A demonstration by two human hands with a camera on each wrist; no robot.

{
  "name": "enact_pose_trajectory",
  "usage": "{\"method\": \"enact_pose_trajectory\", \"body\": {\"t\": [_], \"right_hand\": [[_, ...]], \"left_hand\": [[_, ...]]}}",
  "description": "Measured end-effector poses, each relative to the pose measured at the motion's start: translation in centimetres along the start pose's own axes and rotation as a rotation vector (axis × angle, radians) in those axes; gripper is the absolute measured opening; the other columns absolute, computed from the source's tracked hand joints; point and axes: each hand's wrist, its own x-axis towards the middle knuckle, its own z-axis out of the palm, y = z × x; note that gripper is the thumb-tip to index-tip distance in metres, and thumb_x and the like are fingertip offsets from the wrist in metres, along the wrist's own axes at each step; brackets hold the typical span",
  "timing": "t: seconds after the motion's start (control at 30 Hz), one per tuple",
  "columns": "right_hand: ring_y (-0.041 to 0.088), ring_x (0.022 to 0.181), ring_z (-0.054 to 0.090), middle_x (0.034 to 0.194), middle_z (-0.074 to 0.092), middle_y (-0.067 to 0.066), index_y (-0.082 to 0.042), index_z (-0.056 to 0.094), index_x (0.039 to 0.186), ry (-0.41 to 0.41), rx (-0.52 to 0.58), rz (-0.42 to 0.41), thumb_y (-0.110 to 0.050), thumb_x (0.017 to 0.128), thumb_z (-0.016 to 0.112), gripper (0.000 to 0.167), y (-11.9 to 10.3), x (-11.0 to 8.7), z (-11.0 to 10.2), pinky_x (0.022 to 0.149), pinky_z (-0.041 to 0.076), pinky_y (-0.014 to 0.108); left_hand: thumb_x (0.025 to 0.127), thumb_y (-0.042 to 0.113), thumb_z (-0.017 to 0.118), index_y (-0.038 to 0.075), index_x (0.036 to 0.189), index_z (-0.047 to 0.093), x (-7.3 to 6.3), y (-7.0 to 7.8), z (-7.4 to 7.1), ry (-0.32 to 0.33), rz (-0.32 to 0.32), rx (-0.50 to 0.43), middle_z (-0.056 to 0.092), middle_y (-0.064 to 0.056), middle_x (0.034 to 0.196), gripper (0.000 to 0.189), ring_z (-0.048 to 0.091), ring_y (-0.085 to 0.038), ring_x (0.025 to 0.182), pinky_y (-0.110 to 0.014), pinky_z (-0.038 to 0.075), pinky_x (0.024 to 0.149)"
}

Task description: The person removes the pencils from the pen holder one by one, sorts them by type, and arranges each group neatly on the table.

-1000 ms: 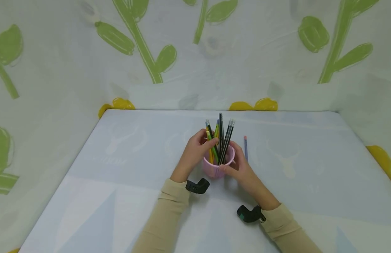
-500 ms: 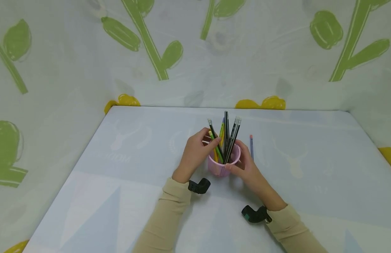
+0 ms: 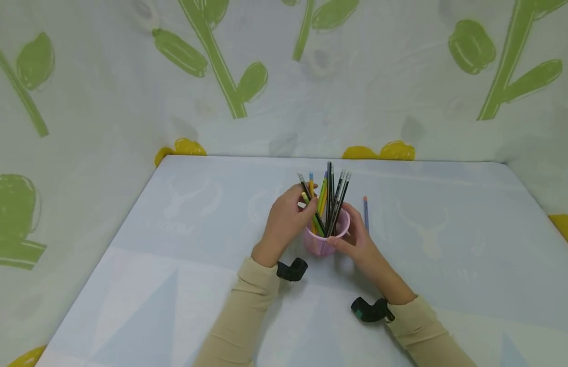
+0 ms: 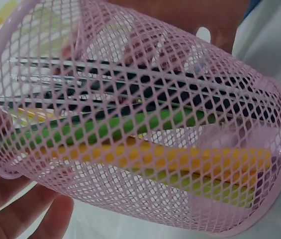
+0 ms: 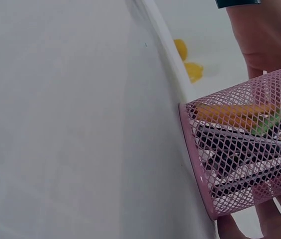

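Pencil cup (image 3: 318, 246), one, pink and made of mesh, stands upright on the white and pale blue cloth (image 3: 325, 316) in the head view, between two hands. The right hand (image 3: 357, 239) grips the cup from its right side, thumb at the front and fingers reaching round behind. The left hand (image 3: 288, 214) is at the cup's left rim, thumb in front and fingertips behind, pinching among the pencils (image 3: 331, 204); exactly which it holds I cannot tell. Five black pencils can be made out rising from the cup, along with one yellow pencil (image 3: 311, 182) with a blue end, one green pencil (image 3: 305, 198), and a yellow-green one or more behind; they overlap too much for a sure total. One loose blue pencil (image 3: 366, 214) lies on the cloth to the right of the cup, just past the right hand. Two black wrist cameras (image 3: 369, 309) and two beige sleeves (image 3: 423, 331) are nearer the viewer than the cup. Pale lettering (image 3: 171, 227) is printed on the cloth left of the cup, too faint to read. The left wrist view shows the cup close up and slanted across, with black, green and yellow pencils through the mesh, and a hand on either side of it. The right wrist view shows the cup's base edge, the pencils inside, and again two hands, one on each side of the cup.
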Motion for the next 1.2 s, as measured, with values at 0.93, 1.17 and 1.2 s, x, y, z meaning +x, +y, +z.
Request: {"method": "enact_pose_trajectory", "body": {"t": [0.93, 1.17, 1.2], "right_hand": [[0.027, 0.132, 0.017, 0.146, 0.014, 0.000, -0.030, 0.012, 0.140, 0.004, -0.035, -0.005, -0.021, 0.084, 0.059, 0.073, 0.2, -0.5, -0.1, 0.100, 0.018, 0.055], [0.028, 0.132, 0.016, 0.146, 0.014, -0.001, -0.031, 0.012, 0.139, -0.006, -0.026, 0.003, -0.020, 0.084, 0.059, 0.073, 0.0, -0.6, -0.1, 0.100, 0.017, 0.056], [0.029, 0.132, 0.016, 0.146, 0.013, -0.001, -0.030, 0.012, 0.139, -0.008, -0.023, 0.003, -0.019, 0.084, 0.058, 0.073, 0.0, -0.6, -0.1, 0.100, 0.017, 0.056]], "left_hand": [[0.088, 0.043, 0.049, 0.013, 0.084, 0.064, -0.3, 0.1, -3.7, 0.191, -0.033, -0.354, 0.060, 0.000, 0.065, 0.034, 0.055, -0.013, 0.060, -0.034, 0.046, 0.056], [0.090, 0.039, 0.048, 0.005, 0.087, 0.063, -0.4, -0.1, -4.5, 0.213, -0.092, -0.534, 0.061, -0.009, 0.069, 0.037, 0.057, -0.023, 0.063, -0.033, 0.048, 0.062], [0.091, 0.037, 0.048, 0.004, 0.088, 0.062, -0.4, -0.1, -4.7, 0.216, -0.097, -0.560, 0.061, -0.011, 0.069, 0.036, 0.057, -0.024, 0.063, -0.033, 0.048, 0.062]]}}
